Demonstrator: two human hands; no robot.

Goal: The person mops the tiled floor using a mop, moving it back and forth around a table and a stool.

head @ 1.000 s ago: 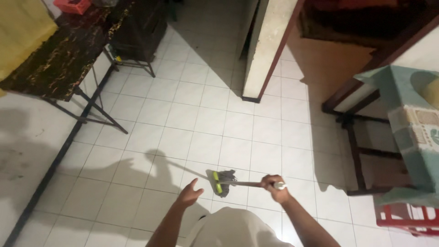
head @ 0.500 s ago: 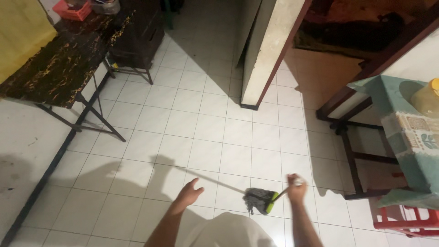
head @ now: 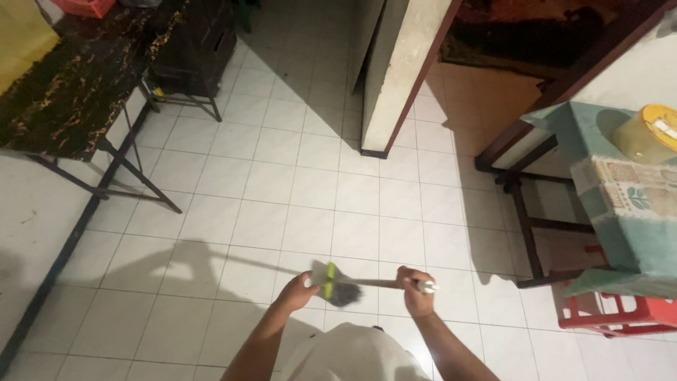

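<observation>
My right hand [head: 416, 291] grips the thin handle of a small broom [head: 337, 285] and holds it level above the white tiled floor [head: 296, 204]. The broom has a dark bristle head with a lime-green band, pointing left. My left hand [head: 300, 291] is at the bristle end, fingers curled and touching the green band. Both forearms reach out from the bottom edge of the head view, over my light shirt.
A dark patterned folding table [head: 77, 92] on metal legs stands at the left. A concrete pillar [head: 402, 70] rises ahead. At right is a table with a teal cloth [head: 620, 212], a yellow-lidded container [head: 645, 134] and a red crate [head: 613, 310] below.
The broom head swung right half a second ago and has come back left. My left hand has moved in and now touches the bristle end.
</observation>
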